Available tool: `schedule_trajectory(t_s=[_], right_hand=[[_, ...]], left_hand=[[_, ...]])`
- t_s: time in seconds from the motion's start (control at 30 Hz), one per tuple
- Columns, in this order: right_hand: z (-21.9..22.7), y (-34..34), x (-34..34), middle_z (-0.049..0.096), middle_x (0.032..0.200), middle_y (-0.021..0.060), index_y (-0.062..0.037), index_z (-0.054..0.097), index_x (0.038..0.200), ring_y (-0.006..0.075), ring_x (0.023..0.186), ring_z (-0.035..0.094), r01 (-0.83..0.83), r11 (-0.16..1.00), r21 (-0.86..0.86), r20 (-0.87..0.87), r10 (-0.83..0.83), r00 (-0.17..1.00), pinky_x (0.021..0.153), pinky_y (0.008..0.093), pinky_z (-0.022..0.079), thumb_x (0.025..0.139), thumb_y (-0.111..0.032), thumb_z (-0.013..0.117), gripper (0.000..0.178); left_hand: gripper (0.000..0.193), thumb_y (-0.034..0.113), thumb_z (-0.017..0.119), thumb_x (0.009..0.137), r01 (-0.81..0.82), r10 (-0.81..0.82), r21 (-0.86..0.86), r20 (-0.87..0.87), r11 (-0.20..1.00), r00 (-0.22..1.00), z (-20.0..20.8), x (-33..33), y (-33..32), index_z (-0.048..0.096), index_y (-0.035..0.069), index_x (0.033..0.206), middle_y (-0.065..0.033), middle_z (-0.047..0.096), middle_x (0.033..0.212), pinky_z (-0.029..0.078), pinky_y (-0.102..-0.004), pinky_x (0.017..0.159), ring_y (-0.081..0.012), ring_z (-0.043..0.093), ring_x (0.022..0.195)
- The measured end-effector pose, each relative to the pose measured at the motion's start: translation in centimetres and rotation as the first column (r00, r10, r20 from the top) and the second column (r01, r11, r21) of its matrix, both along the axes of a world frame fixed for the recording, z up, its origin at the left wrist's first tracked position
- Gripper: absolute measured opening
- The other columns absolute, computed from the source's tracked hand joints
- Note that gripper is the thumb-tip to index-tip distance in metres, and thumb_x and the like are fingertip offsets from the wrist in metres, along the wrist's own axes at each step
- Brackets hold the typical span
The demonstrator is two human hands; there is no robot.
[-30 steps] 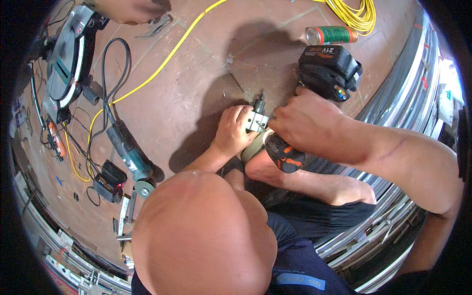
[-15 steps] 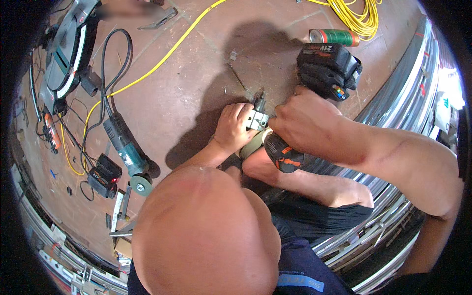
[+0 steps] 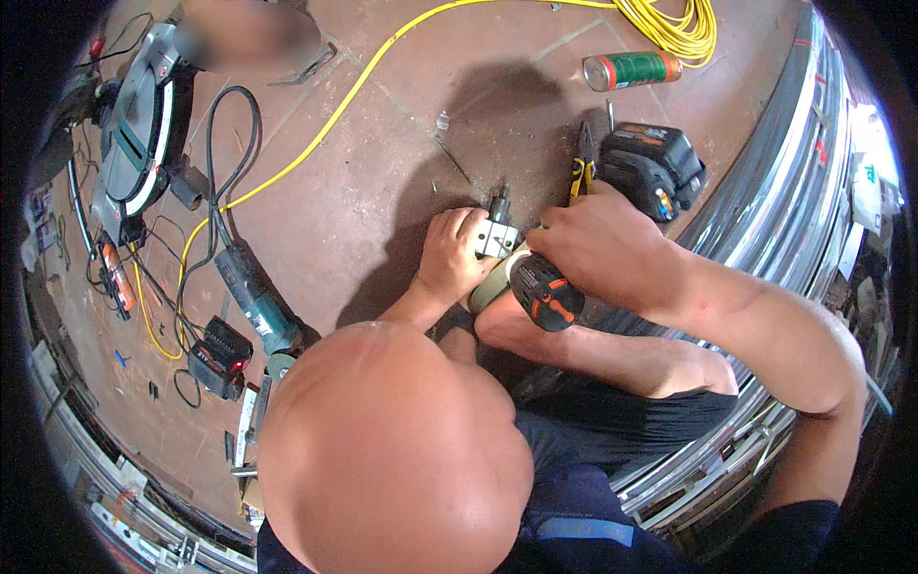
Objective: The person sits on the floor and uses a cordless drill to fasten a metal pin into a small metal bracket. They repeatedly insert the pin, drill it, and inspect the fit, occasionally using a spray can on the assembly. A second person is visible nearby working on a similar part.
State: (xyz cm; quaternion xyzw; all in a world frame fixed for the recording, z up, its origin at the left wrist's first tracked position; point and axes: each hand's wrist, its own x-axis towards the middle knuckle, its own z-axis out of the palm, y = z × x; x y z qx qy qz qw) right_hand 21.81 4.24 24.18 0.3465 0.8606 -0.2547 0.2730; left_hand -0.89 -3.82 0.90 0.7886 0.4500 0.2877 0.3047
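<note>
My right hand (image 3: 612, 239) is wrapped round the handle of a black and orange cordless drill (image 3: 547, 295), whose battery pack (image 3: 655, 163) juts out beyond the hand. My left hand (image 3: 449, 251) grips a small silver metal block (image 3: 496, 238) with holes in it, close to the drill's front. Past the block sticks a dark cylindrical part (image 3: 499, 205); whether it belongs to the drill cannot be made out. A beige-green ring-shaped thing (image 3: 491, 287) lies below the block, by my leg. Pliers with yellow-black handles (image 3: 581, 170) show beside the right hand.
A green and orange can (image 3: 631, 71) lies near a coiled yellow cable (image 3: 684, 29). To the left are an angle grinder (image 3: 256, 298), a battery pack (image 3: 220, 358) and a large saw (image 3: 143, 134). Long metal profiles (image 3: 765, 220) line the right side.
The drill's battery end has swung toward me and right, uncovering the pliers. Both hands keep their grip. The whole view has shifted slightly.
</note>
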Motion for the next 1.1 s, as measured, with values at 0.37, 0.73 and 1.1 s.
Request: schedule_trajectory(t_s=[0.37, 0.73, 1.1], right_hand=[[5.9, -3.4, 4.8, 0.077, 0.106, 0.0185, -0.0061, 0.078, 0.123, 0.0434, 0.103, 0.078, 0.575, 0.815, -0.072, -0.267, -0.571, 0.776, 0.088, 0.0525, 0.059, 0.083, -0.020, 0.082, 0.042], [-6.5, -9.7, 14.5, 0.066, 0.145, 0.0343, 0.0011, 0.043, 0.161, 0.0545, 0.126, 0.072, 0.817, 0.484, 0.315, -0.090, -0.841, 0.533, 0.103, 0.0598, 0.062, 0.089, 0.001, 0.082, 0.082], [-12.1, -7.5, 17.0, 0.064, 0.145, 0.0297, -0.0006, 0.047, 0.162, 0.0515, 0.127, 0.071, 0.881, 0.325, 0.344, -0.153, -0.906, 0.394, 0.105, 0.0564, 0.062, 0.087, -0.006, 0.092, 0.088]], left_hand=[[0.075, 0.024, 0.101, 0.069, 0.003, -0.004, -0.036, -0.053, 0.999, 0.999, 1.0, 0.2, 0.3, 0.071, 0.004, 0.135, -0.0160, 0.073, 0.126, 0.055, -0.0530, 0.106, -0.0402, 0.070, 0.119], [0.079, 0.035, 0.103, 0.070, -0.048, 0.055, 0.045, -0.173, 0.998, 0.983, 1.6, 0.7, 0.5, 0.068, 0.003, 0.134, -0.0172, 0.073, 0.127, 0.052, -0.0535, 0.110, -0.0417, 0.069, 0.125], [0.077, 0.030, 0.101, 0.071, -0.050, 0.058, 0.043, -0.190, 0.998, 0.980, 1.3, -0.2, 1.2, 0.069, 0.001, 0.135, -0.0204, 0.075, 0.129, 0.057, -0.0534, 0.104, -0.0424, 0.072, 0.117]])
